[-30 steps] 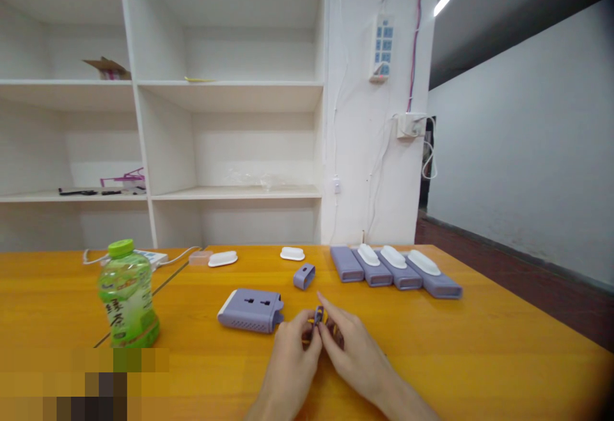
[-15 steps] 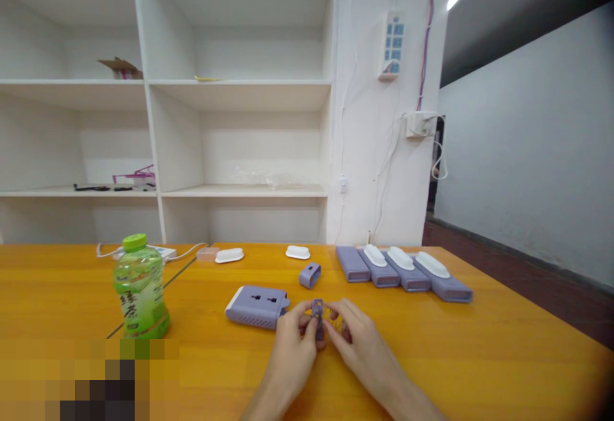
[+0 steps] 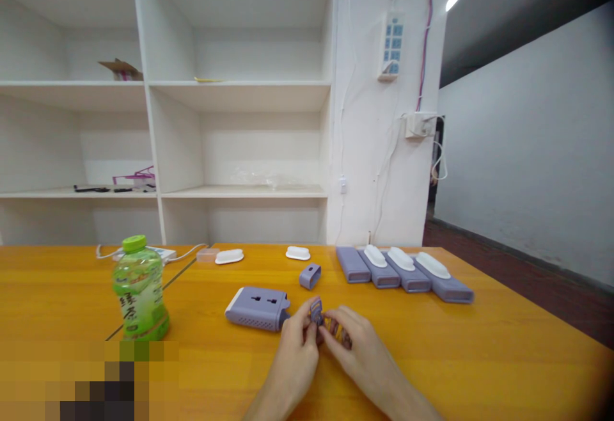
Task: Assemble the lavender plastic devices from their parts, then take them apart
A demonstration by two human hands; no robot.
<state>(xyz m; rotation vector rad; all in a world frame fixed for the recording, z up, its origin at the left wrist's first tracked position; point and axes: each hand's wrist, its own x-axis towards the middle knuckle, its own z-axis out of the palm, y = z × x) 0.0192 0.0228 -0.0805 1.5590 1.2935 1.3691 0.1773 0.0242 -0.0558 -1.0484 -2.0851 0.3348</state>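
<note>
Across the upper left of the frame stands a shelf (image 3: 240, 98); a table (image 3: 480, 357) spans the lower half. Right of centre, four shells (image 3: 384, 278) lie in a row. Left hand (image 3: 298, 344) and right hand (image 3: 357, 344) are positioned at bottom centre. Lower left: bottle (image 3: 140, 290), upright. Lower centre: housing (image 3: 256, 312), beside the left hand. Above the hands: collar (image 3: 305, 278). Between the hands: purple part (image 3: 315, 311), pinched by the left thumb and fingers; whether the right fingertips grip it cannot be determined.
</note>
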